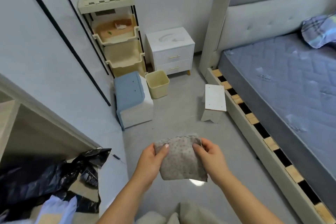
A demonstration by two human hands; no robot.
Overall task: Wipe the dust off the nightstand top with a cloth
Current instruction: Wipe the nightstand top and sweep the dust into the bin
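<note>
A grey dotted cloth [181,160] hangs folded between both my hands, low in the middle of the view. My left hand [151,162] pinches its upper left corner with the thumb on top. My right hand [209,156] pinches its upper right edge. The white nightstand [170,39] with two drawers stands far ahead against the wall, between a shelf rack and the bed. A curved smear shows in the dust on its top.
A cream shelf rack [116,31] stands left of the nightstand. On the floor in between sit a cream bin [157,84], a blue and white box [131,100] and a small white stool [214,103]. The bed [283,85] fills the right side. Black bags [54,174] lie lower left.
</note>
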